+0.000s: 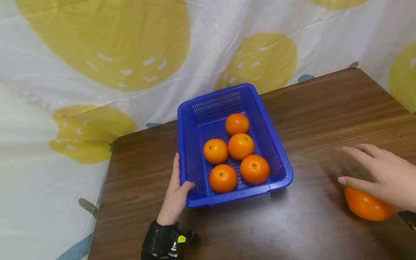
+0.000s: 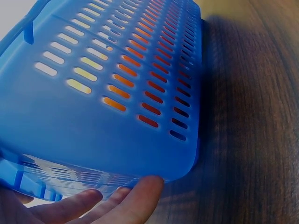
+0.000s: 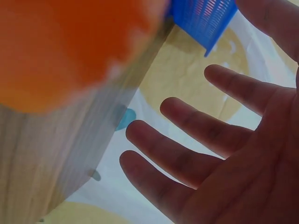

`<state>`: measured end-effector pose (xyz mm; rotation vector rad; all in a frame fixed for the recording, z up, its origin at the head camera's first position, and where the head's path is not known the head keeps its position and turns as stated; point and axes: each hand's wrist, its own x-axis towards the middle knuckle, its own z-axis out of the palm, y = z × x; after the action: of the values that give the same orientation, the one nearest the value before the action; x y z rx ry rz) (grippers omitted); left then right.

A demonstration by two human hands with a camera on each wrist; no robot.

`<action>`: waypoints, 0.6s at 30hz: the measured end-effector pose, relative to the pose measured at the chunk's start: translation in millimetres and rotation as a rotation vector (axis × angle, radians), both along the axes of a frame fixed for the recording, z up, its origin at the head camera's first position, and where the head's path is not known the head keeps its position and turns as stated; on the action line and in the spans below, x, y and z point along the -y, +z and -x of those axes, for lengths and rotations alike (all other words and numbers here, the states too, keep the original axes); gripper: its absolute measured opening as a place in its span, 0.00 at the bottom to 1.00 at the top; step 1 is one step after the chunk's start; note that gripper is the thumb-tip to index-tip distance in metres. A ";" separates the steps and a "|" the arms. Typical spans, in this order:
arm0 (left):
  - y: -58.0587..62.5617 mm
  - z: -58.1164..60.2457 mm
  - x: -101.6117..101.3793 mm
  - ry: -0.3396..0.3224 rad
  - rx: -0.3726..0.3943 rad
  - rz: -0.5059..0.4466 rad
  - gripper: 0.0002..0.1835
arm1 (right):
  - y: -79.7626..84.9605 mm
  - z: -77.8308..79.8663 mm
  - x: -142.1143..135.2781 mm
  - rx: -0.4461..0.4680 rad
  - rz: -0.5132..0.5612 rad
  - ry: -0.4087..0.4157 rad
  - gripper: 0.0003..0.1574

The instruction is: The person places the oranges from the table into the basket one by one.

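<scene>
A blue plastic basket (image 1: 273,133) with slotted walls stands on the table and holds several oranges (image 1: 255,169). My left hand (image 1: 174,198) grips its near left corner, thumb hooked over the rim and fingers along the outside wall. In the left wrist view those fingers (image 2: 140,198) lie against the lower part of the basket wall. On the right, my right hand (image 1: 380,173) hovers with spread fingers over a single orange (image 1: 367,207), partly covering it. The right wrist view shows that orange (image 3: 70,51) large and blurred, apart from the extended fingers (image 3: 173,154).
The brown wooden table (image 1: 312,224) has rounded back corners. Behind it hangs a white cloth (image 1: 208,36) with yellow fruit prints, close to the basket's far end. A black strap with a small device (image 1: 162,240) is on my left wrist.
</scene>
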<state>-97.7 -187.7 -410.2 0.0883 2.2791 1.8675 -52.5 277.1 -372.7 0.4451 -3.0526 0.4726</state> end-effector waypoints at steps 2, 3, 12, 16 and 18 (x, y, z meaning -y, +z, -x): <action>0.0 -0.1 -0.1 0.001 0.003 0.005 0.47 | -6.0 -5.9 -1.4 -0.024 0.019 -0.012 0.48; 0.0 -0.1 -0.3 0.002 0.005 0.005 0.47 | -9.0 -9.1 -1.9 -0.029 0.025 -0.024 0.48; 0.0 0.1 0.0 0.013 -0.005 0.011 0.48 | -27.5 -30.6 -1.8 -0.089 0.105 -0.046 0.44; -0.2 0.0 -0.2 0.018 0.001 0.012 0.47 | -35.3 -38.4 1.1 -0.120 0.133 -0.054 0.44; -0.3 -0.1 -0.4 0.018 0.006 0.009 0.47 | -38.8 -42.0 1.8 -0.133 0.153 -0.058 0.44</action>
<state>-97.6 -187.3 -410.5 0.0606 2.2910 1.8637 -10.5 275.3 -411.5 0.3651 -2.8675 0.6406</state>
